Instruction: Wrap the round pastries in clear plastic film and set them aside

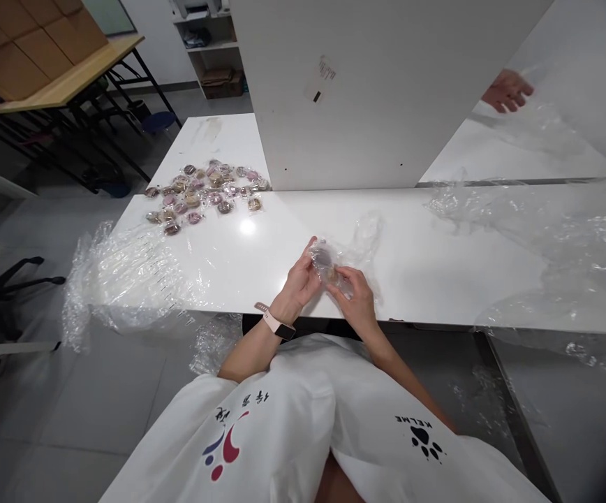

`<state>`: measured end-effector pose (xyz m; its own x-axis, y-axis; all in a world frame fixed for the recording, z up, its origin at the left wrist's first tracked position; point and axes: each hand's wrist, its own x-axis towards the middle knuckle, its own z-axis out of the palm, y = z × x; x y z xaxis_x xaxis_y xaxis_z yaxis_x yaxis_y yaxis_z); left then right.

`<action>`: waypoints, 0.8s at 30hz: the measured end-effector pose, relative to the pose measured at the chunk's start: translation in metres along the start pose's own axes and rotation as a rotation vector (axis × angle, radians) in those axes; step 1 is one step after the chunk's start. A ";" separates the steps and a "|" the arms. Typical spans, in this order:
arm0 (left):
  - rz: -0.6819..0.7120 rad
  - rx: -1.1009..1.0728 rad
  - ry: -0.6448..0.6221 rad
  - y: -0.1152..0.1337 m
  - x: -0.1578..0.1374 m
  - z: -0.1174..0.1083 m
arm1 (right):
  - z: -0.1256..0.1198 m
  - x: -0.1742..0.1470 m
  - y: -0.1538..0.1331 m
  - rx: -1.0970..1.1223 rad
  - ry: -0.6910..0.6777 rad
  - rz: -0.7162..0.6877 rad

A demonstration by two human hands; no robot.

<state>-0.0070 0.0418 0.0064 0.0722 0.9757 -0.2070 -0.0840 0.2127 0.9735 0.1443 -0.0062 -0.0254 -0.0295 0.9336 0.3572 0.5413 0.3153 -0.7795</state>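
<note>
A see-through plastic bag (361, 241) lies partly on the white table, its near end between my two hands. Inside that end are a round grey-purple piece (322, 257) and a smaller tan one (332, 275); plastic glare blurs their kind. My left hand (303, 278), with a banded watch at the wrist, is closed around the left side of the bagged pieces. From the right, my right hand (356, 297) pinches the bag close to the tan piece. Further left lies a spread of small round pieces (193, 200), purple, tan and brown, each in its own see-through wrapper.
Flat plastic bags (135, 279) hang over the front left edge of the white table (282, 216). Loose plastic film (586, 244) covers its right end. A tall white partition (366, 105) stands behind, and another person's hand (510, 91) shows at the upper right.
</note>
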 end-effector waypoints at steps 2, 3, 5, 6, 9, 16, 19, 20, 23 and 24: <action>-0.099 -0.288 0.018 0.008 -0.001 0.005 | 0.006 0.000 -0.006 0.091 0.044 0.044; -0.147 -0.393 0.042 0.011 -0.003 0.006 | 0.009 0.000 -0.008 0.117 0.055 0.051; -0.241 -0.563 0.138 0.012 -0.009 0.007 | 0.012 -0.001 -0.009 0.137 0.065 0.043; -0.267 -0.639 0.194 0.011 -0.014 0.008 | 0.013 -0.001 -0.009 0.137 0.069 0.038; -0.222 -0.820 0.252 0.004 -0.036 0.016 | 0.017 -0.002 -0.005 0.129 0.082 0.037; -0.070 -0.661 0.259 -0.004 -0.047 0.028 | 0.019 -0.004 -0.011 0.149 0.012 0.004; -0.050 -0.751 0.323 0.006 -0.031 0.012 | 0.010 -0.018 -0.031 0.239 -0.053 0.040; -0.012 -0.780 0.320 0.011 -0.028 0.006 | 0.007 -0.023 -0.038 0.296 -0.077 0.103; 0.082 -0.768 0.238 0.025 -0.035 -0.004 | -0.002 -0.031 -0.048 0.645 -0.240 0.446; 0.081 -0.731 0.181 0.027 -0.041 -0.005 | -0.005 -0.028 -0.048 0.810 -0.304 0.564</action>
<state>-0.0172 0.0076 0.0411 -0.1214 0.9698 -0.2114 -0.7244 0.0590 0.6869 0.1234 -0.0486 0.0044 -0.2190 0.9495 -0.2248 -0.1826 -0.2662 -0.9465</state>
